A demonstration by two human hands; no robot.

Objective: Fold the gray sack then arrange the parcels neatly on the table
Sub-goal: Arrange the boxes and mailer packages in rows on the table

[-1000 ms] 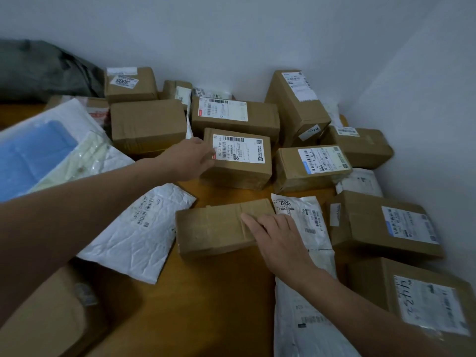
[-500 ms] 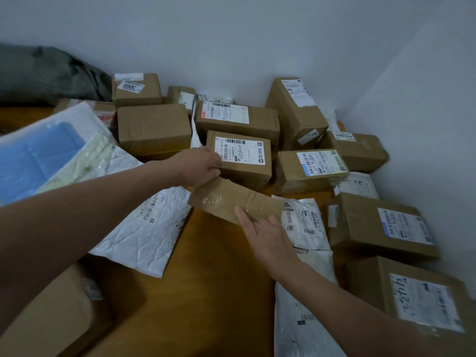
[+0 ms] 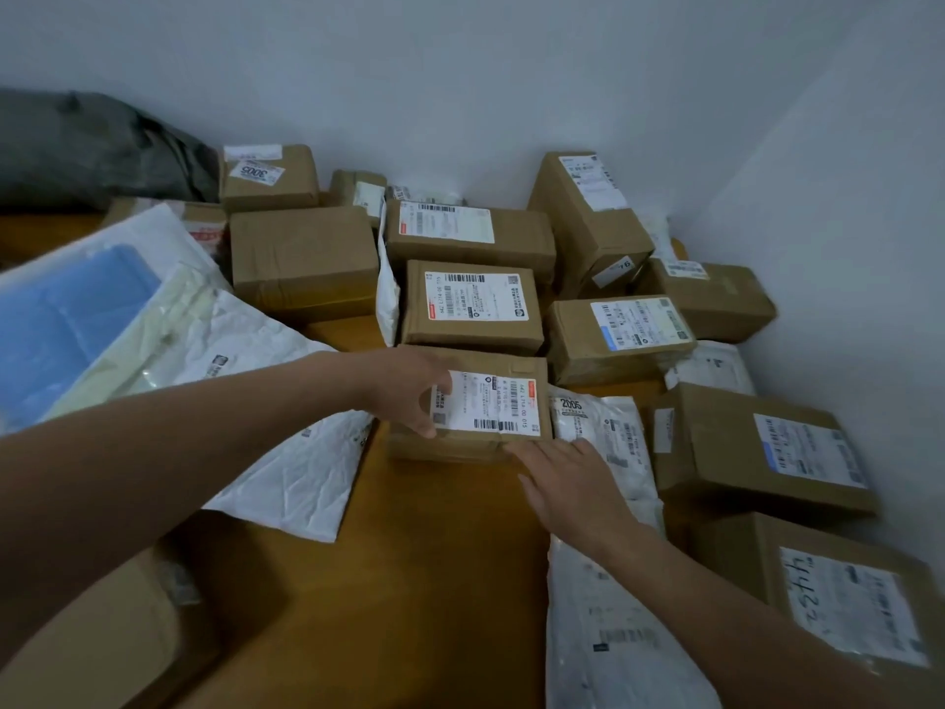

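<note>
A small brown box lies label up on the wooden table, just in front of another labelled box. My left hand grips the small box's left end, thumb under the label edge. My right hand rests flat with its fingertips against the box's near right corner. The gray sack lies bunched at the far left against the wall. Several more brown boxes fill the far side and right side of the table.
White mailer bags lie at the left and under my right forearm. A blue and white packet sits at far left. Large boxes line the right wall. Another box is at the bottom left.
The small box was lifted, turned over so its label faces up, and set down closer to the labelled box behind it. My left hand moved onto it.
</note>
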